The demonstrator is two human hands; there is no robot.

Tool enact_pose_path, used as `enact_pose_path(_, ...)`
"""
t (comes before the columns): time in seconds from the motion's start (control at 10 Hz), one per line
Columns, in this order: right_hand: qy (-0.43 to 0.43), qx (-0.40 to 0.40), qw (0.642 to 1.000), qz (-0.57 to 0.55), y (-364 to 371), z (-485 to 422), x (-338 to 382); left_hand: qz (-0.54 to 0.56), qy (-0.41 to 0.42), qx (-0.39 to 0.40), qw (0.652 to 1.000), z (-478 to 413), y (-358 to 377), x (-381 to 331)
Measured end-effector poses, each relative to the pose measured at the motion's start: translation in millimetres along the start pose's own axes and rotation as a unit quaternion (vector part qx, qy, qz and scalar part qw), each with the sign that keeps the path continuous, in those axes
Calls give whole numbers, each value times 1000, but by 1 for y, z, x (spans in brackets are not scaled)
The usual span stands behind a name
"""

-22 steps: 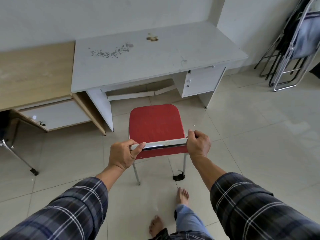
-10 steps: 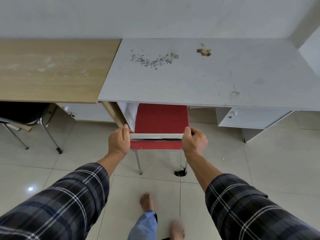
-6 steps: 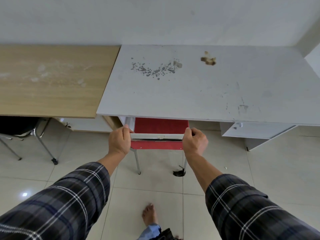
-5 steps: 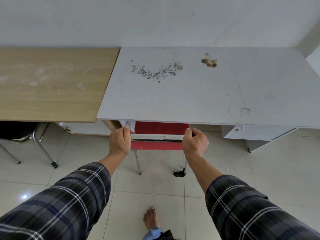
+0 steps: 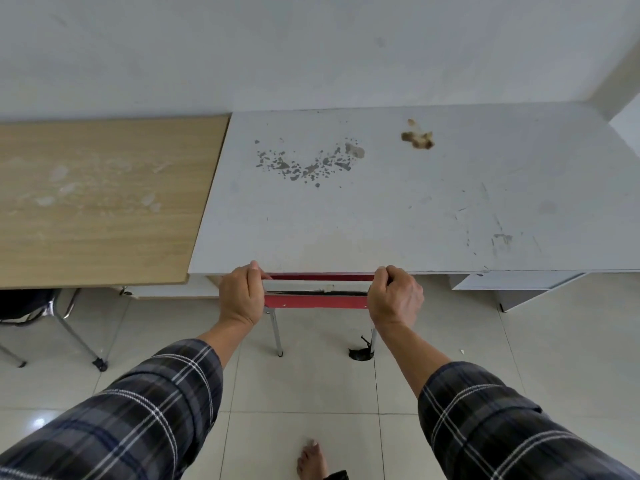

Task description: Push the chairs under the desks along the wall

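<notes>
Red chair (image 5: pixel 316 301): chrome legs, upright, seat almost wholly beneath the white surface (image 5: pixel 398 209); black chair (image 5: pixel 24 304): chrome legs, partly under the adjoining wooden surface (image 5: pixel 100 202); both surfaces against the wall.

My left hand (image 5: pixel 241 295) and right hand (image 5: pixel 394 296) are right at the front edge of the white bench (image 5: pixel 398 209), knuckles touching or nearly so; no room ahead there. The red chair (image 5: pixel 316 301) fills the gap between them. Open tiled floor (image 5: pixel 311 386) lies behind and below. Leftward, the wooden bench (image 5: pixel 100 202) and a black chair (image 5: pixel 31 306) block low passage.
</notes>
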State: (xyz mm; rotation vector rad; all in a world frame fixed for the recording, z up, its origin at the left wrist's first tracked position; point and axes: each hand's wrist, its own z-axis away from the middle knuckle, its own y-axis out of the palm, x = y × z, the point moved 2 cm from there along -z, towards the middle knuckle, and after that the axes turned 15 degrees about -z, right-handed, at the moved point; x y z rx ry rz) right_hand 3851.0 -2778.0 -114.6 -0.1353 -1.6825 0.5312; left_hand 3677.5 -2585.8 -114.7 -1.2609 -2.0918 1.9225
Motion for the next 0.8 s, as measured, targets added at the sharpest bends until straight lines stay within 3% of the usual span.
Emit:
enact_pose_path(0.3, -1, 59, 997, 40, -2, -6, -1, -1, 21, 25, 999, -4, -1, 4)
enact_pose_path(0.4, 25, 107, 992, 61, -4, -11, -3, -38, -2, 52, 998, -2, -3, 1)
enact_pose_path(0.5, 36, 161, 984, 66, -12, -12, -2, -88, -82, 117, 986, 1, -8, -11)
enact_pose_path(0.6, 30, 246, 967, 61, -32, -8, 6, -170, -117, 210, 956, -3, -17, -41)
enact_pose_path(0.7, -5, 315, 944, 101, -76, -13, 9, -208, -67, 258, 941, -7, -13, -99)
enact_pose_path(0.8, -20, 359, 927, 103, -142, -26, 17, -215, -32, 259, 941, -12, -7, -173)
